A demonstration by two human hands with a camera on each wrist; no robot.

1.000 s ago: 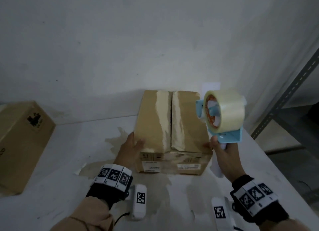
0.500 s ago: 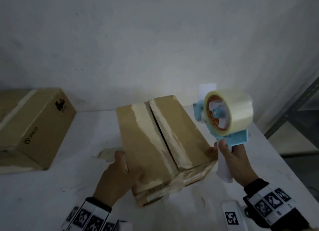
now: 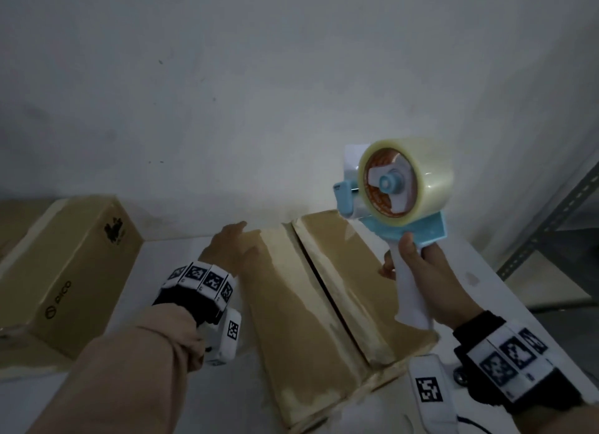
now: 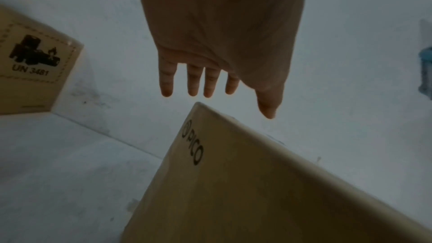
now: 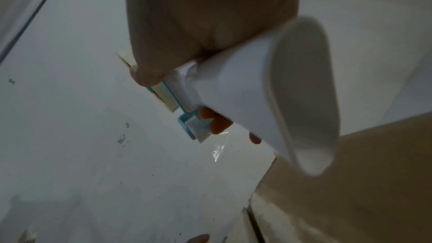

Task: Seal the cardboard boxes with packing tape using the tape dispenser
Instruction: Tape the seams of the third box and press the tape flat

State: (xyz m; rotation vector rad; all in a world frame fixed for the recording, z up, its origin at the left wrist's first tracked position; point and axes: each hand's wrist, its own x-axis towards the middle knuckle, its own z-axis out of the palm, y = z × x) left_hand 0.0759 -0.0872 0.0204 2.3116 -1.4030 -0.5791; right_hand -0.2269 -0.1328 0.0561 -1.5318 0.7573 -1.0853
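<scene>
Flanking the open-seamed box (image 3: pixel 324 304): slack left hand (image 3: pixel 231 250), right hand (image 3: pixel 431 281) apparently wrapping tape dispenser (image 3: pixel 398 187).

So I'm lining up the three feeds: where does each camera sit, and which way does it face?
Head: worn high, facing forward and down at the cardboard box; both hands and wristbands show.
Left wrist: looks along the open left hand towards the wall.
Right wrist: looks along the right hand gripping the tape dispenser.
Shared: all three show the box; head and left wrist also show the second box.

box (image 3: pixel 317 304) turned lengthwise, left hand (image 3: pixel 231 252) shifted to far corner
</scene>
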